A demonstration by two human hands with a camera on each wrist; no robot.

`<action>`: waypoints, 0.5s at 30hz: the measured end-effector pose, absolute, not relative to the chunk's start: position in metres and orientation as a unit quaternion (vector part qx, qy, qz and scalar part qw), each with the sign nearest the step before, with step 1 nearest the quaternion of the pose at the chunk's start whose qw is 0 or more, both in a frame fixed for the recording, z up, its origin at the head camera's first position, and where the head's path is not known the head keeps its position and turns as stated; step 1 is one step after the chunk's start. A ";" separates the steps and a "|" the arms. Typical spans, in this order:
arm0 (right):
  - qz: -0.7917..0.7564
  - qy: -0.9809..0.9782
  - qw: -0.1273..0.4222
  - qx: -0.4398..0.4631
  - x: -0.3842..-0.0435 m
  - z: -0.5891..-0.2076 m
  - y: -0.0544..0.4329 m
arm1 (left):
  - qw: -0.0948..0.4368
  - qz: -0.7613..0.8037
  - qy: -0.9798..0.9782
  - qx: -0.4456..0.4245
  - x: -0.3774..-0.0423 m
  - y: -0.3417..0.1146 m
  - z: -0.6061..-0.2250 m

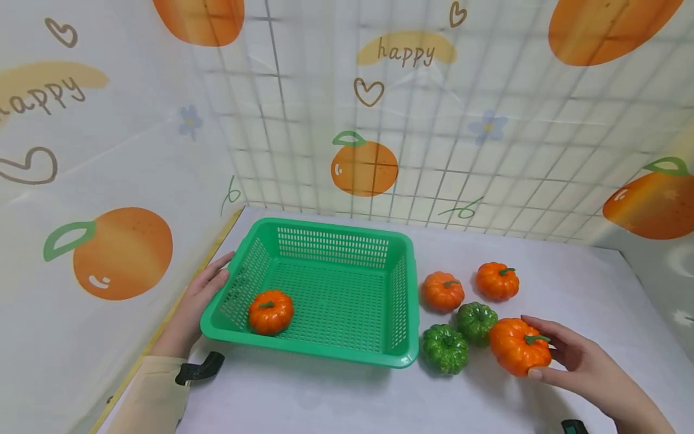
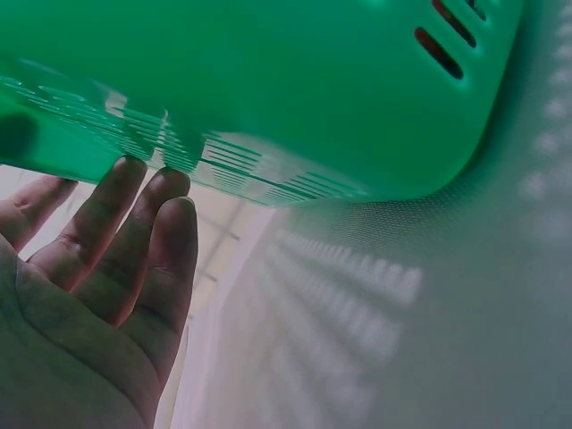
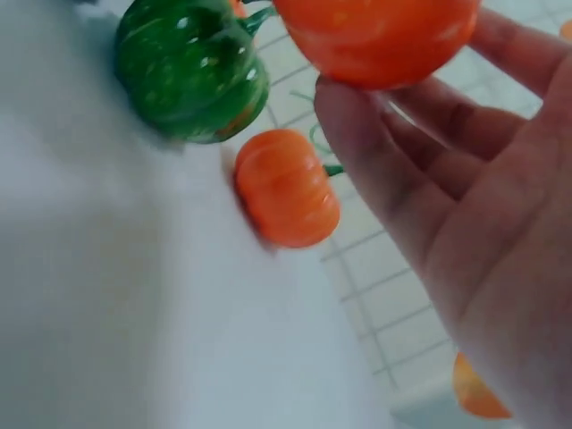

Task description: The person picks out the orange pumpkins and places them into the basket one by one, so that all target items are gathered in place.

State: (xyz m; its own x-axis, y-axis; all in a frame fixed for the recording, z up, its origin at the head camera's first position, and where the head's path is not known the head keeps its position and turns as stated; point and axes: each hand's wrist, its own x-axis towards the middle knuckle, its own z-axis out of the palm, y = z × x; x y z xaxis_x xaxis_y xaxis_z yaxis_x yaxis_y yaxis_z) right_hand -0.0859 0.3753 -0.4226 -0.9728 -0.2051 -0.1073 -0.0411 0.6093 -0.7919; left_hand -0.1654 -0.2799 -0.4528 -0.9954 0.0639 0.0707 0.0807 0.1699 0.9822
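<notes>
My right hand (image 1: 582, 367) pinches an orange toy pumpkin (image 1: 515, 346) between thumb and fingers, at the right of the head view. The right wrist view shows this pumpkin (image 3: 380, 36) off the table. At the left, my left hand (image 1: 196, 301) lies against the outer side of a green plastic basket (image 1: 309, 348). In the left wrist view its fingers (image 2: 165, 259) are nearly straight, with their tips at the slotted wall. One orange pumpkin (image 1: 271, 312) sits inside the basket, in its near left corner.
Right of the basket stand two green pumpkins (image 1: 445, 349) (image 1: 476, 324) and two orange ones (image 1: 442, 292) (image 1: 497, 281), on a white tabletop (image 1: 303, 398). A curtain (image 1: 423, 120) printed with oranges hangs behind the table and along its left side.
</notes>
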 end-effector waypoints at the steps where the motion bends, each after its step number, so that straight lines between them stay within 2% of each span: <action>1: -0.433 0.894 0.081 -0.079 -0.087 -0.420 0.375 | 0.008 -0.642 -0.765 -0.046 -0.166 -0.279 -0.453; 5: -0.425 0.896 0.045 -0.124 -0.096 -0.409 0.370 | 0.013 -0.638 -0.768 -0.046 -0.166 -0.278 -0.453; 15: -0.423 0.890 0.046 -0.162 -0.129 -0.387 0.338 | 0.008 -0.641 -0.766 -0.041 -0.165 -0.278 -0.452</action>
